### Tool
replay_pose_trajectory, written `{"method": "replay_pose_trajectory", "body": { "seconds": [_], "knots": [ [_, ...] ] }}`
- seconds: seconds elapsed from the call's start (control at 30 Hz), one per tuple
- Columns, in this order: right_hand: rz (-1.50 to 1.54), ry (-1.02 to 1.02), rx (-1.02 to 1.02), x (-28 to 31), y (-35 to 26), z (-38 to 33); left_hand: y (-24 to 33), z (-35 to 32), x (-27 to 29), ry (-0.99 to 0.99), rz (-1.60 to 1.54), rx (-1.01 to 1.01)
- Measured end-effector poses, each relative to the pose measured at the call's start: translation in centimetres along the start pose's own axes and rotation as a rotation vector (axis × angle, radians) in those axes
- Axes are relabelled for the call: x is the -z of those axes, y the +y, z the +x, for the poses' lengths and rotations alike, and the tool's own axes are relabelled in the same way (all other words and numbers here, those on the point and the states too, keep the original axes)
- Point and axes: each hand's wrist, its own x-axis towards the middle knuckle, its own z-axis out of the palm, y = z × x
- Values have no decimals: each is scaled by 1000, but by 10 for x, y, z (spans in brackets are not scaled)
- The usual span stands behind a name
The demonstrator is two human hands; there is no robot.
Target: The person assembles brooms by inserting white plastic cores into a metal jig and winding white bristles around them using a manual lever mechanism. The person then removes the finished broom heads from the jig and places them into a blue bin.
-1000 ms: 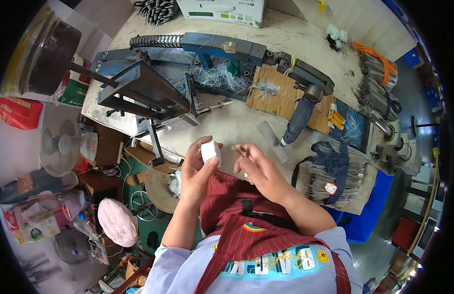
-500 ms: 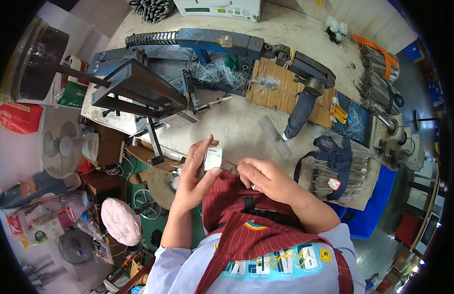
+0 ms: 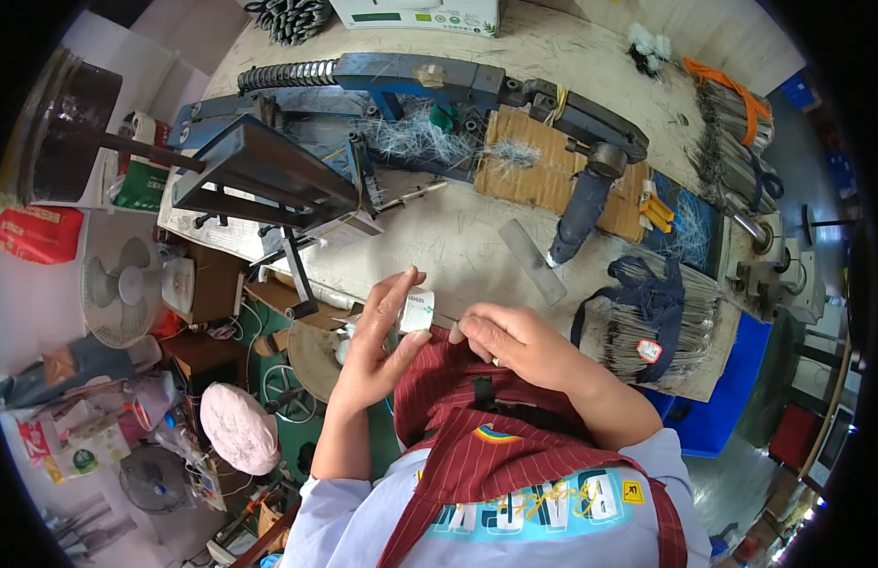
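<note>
At frame centre, our left hand (image 3: 382, 331) pinches a small white tag (image 3: 417, 310) upright for access; our right hand (image 3: 514, 341), curled shut, meets it above the desk (image 3: 458, 237).

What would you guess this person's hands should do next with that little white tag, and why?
Probably bring the right hand over to take the free edge of the small white tag. The left hand pinches the tag upright in its fingertips at the workbench edge, above the red striped apron, while the right hand's fingertips sit just beside the tag, apparently not yet touching it.
</note>
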Motion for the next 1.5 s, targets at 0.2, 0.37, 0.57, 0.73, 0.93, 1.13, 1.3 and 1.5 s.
{"method": "replay_pose_trajectory", "body": {
  "seconds": [0.2,0.37,0.57,0.73,0.93,1.13,1.3,1.5],
  "knots": [
    [8,2,-17,0,-1,-1,-1,0,1,-3,6,-12],
    [21,-31,-26,2,0,-1,2,1,4,-82,88,-44],
    [56,-41,-57,0,5,1,8,2,3,-169,259,-78],
    [113,-40,-71,-3,8,2,9,0,0,-176,260,-48],
    [117,-38,-78,-3,5,1,7,-1,-2,-175,208,-45],
    [157,-73,-81,-1,8,0,4,1,-2,-177,181,-79],
    [144,-51,-107,-1,8,1,3,-2,-7,-110,67,-45],
    [129,-34,-77,-2,12,2,-2,0,-4,-158,172,-126]
  ]
}}
